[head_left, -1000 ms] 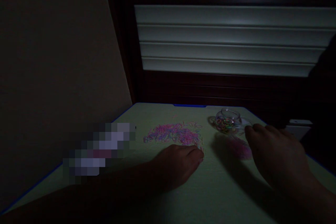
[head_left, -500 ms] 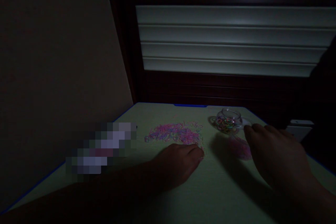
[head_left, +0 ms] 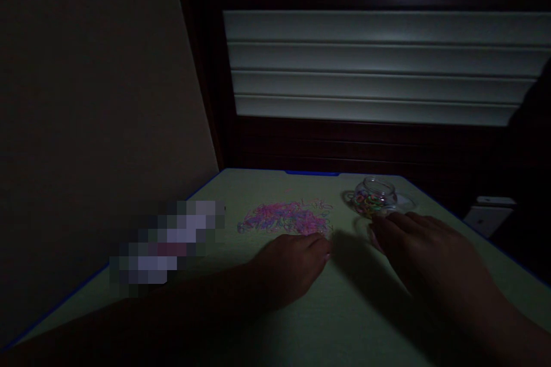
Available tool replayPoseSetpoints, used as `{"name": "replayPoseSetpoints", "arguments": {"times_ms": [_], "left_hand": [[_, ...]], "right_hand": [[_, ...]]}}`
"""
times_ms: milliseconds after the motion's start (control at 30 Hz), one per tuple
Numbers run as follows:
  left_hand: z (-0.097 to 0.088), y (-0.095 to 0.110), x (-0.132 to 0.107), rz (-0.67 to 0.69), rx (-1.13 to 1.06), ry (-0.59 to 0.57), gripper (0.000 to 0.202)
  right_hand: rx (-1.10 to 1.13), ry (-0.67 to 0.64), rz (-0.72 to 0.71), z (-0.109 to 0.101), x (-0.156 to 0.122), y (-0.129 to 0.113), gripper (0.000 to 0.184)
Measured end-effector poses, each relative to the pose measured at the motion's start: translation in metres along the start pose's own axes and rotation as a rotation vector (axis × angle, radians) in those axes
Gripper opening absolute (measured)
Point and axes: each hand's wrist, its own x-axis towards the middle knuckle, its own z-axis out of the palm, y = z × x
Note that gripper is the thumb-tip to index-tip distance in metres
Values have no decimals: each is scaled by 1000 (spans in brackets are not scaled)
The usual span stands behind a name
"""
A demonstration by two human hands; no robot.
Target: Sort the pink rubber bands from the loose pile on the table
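Note:
A loose pile of small pink, purple and bluish rubber bands lies on the table. My left hand rests at the pile's near right edge, its fingers curled together; what they hold, if anything, is hidden. To the right, my right hand hovers palm down, fingers bent and close together, their tips mostly out of sight. Its fingers cover most of a clear container whose curved edge shows at their left. Just beyond stands an open clear jar with multicoloured bands inside.
The pale green table has a blue edge. At the left lies a pixelated long object. A clear round lid-like piece is beside the jar. White boxes stand past the right edge. A slatted panel rises behind.
My right hand has moved left and lower, now covering the container with pink bands seen before. My left hand has shifted slightly left.

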Motion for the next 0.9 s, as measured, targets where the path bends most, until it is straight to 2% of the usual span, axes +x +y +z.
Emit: {"name": "replayPoseSetpoints", "arguments": {"times_ms": [67,200,367,533,900], "left_hand": [[1,0,0,-1,1,-2,15],[3,-1,1,4,17,9,16],[2,-2,1,22,8,12,16],[2,-1,1,12,7,-3,17],[2,3,6,10,40,-54,20]], "right_hand": [[76,-41,-33,4,0,-4,12],[213,-97,-59,9,-1,-11,18],[336,-135,-56,8,0,-13,19],[391,-213,-54,4,1,-15,18],[396,-218,-29,5,3,-16,20]]}}
